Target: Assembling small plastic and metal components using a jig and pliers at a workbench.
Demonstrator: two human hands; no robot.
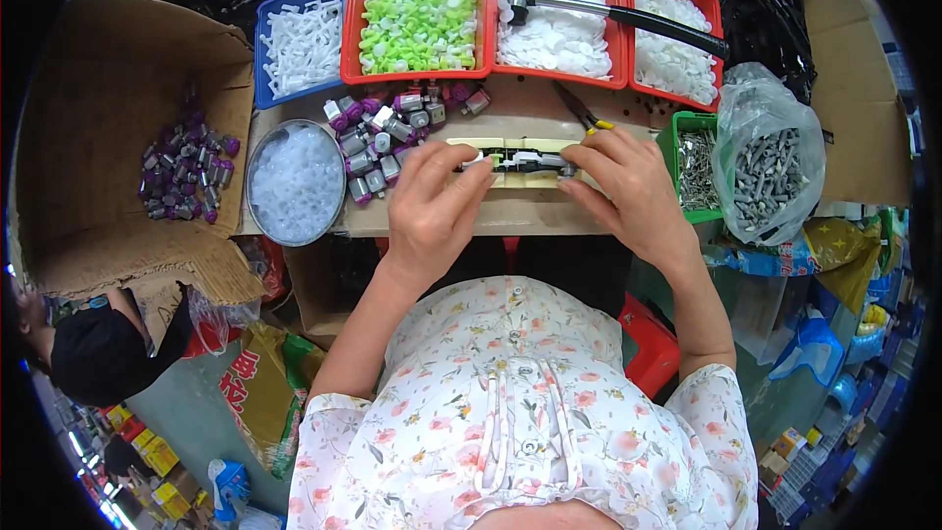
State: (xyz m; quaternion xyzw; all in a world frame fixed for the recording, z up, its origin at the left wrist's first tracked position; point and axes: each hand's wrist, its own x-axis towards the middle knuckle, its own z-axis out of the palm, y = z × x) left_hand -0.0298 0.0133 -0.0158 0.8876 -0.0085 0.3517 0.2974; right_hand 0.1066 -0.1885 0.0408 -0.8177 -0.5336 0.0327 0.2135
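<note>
At centre frame, on a pale wooden surface (pixel 442 221), the left hand (pixel 432 206) and right hand (pixel 628 186) pinch opposite ends of a small black-and-white plastic assembly (pixel 515 161) lying on a cream strip; both grips are closed on it. Just left sit grey-and-purple small motors (pixel 378 132) and a round metal bowl of clear white pieces (pixel 294 182). Red plastic trays (pixel 491 10) of green and white caps line the upper frame

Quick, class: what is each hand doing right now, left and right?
Left hand: fingers closed on the left end of the small black-and-white assembly.
Right hand: fingers pinch the assembly's right end.
</note>
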